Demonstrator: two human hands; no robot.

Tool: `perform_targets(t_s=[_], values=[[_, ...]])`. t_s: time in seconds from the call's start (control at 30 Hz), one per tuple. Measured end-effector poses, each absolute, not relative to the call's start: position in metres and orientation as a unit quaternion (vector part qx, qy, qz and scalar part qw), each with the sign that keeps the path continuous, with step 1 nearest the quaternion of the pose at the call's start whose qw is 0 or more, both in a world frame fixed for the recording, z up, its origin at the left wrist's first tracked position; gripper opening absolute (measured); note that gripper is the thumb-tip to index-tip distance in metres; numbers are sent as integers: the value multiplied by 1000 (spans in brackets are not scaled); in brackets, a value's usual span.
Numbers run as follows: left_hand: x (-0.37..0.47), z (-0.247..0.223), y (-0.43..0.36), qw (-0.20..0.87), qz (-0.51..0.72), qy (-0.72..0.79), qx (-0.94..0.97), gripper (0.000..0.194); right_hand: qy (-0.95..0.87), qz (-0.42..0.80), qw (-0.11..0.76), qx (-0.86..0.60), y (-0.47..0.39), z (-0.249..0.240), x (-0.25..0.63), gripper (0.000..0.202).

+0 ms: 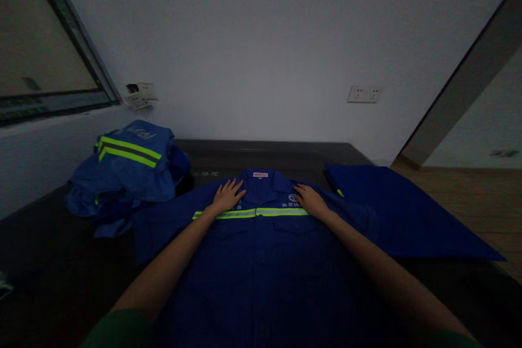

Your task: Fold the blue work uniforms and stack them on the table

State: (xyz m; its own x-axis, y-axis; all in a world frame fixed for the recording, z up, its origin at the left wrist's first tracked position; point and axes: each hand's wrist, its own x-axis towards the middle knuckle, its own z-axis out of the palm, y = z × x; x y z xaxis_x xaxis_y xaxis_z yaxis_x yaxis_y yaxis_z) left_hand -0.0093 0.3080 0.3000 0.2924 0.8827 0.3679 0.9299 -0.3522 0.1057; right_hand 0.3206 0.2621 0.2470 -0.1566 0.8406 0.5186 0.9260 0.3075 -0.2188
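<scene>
A dark blue work shirt [261, 250] lies spread front side up on a dark table, collar away from me and sleeves out to both sides. Across its chest runs a yellow-green reflective stripe, and a label shows inside the collar. My left hand [227, 197] rests flat on the upper chest, fingers spread, at the left of the collar. On the other side, my right hand [311, 201] lies on the shirt beside a white printed logo, fingers stretched out and slightly bent. Neither hand holds anything.
A heap of blue garments [130, 174] with reflective stripes sits at the left. Flat blue cloth [408, 217] covers the table's right side. The dark table [261, 148] meets a white wall with sockets [364, 94]. A window [49, 43] is at the upper left.
</scene>
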Motion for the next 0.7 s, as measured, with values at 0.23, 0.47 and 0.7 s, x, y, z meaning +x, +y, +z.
perform_targets(t_s=[0.23, 0.47, 0.7], values=[[-8, 325, 344, 95, -288, -487, -819, 40, -794, -70, 331, -506, 294, 297, 295, 33], [4, 335, 388, 96, -275, -413, -863, 50, -889, -96, 221, -389, 335, 315, 279, 50], [-2, 324, 409, 95, -277, -427, -855, 36, -875, -180, 157, -420, 350, 327, 282, 22]])
